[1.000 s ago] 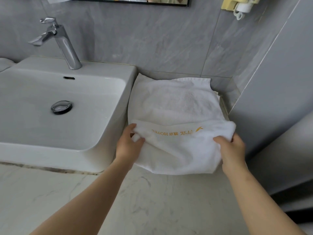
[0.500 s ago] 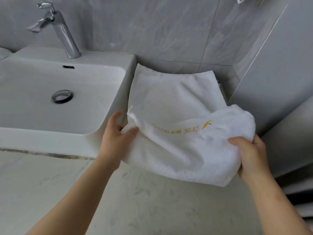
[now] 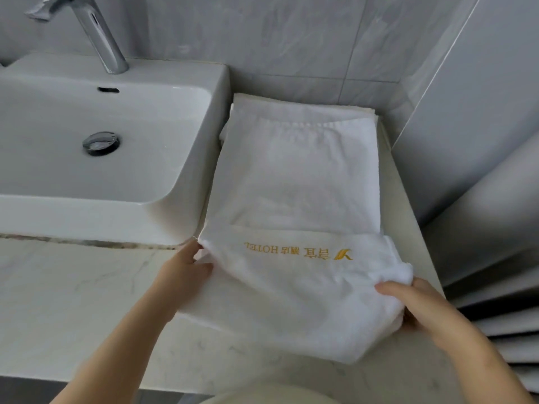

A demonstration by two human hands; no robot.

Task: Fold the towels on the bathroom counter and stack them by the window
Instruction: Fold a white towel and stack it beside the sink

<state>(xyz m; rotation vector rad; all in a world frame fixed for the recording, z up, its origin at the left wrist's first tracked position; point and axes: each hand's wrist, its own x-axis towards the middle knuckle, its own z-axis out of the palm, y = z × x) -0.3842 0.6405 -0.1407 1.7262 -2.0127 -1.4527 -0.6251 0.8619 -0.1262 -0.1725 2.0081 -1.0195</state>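
A folded white towel with gold hotel lettering lies at the front of the marble counter, right of the sink. My left hand pinches its near left corner. My right hand grips its bunched right edge. Behind it, partly overlapped by it, lie more folded white towels reaching back to the tiled wall.
A white basin with a chrome tap and drain stands to the left, close against the towels. Grey tiled walls close the back and right. A grey sill or ledge runs along the right.
The lettered towel was lifted off the stack half a second ago and has come down toward me, now lying flatter on the counter's front. Both hands kept their hold.
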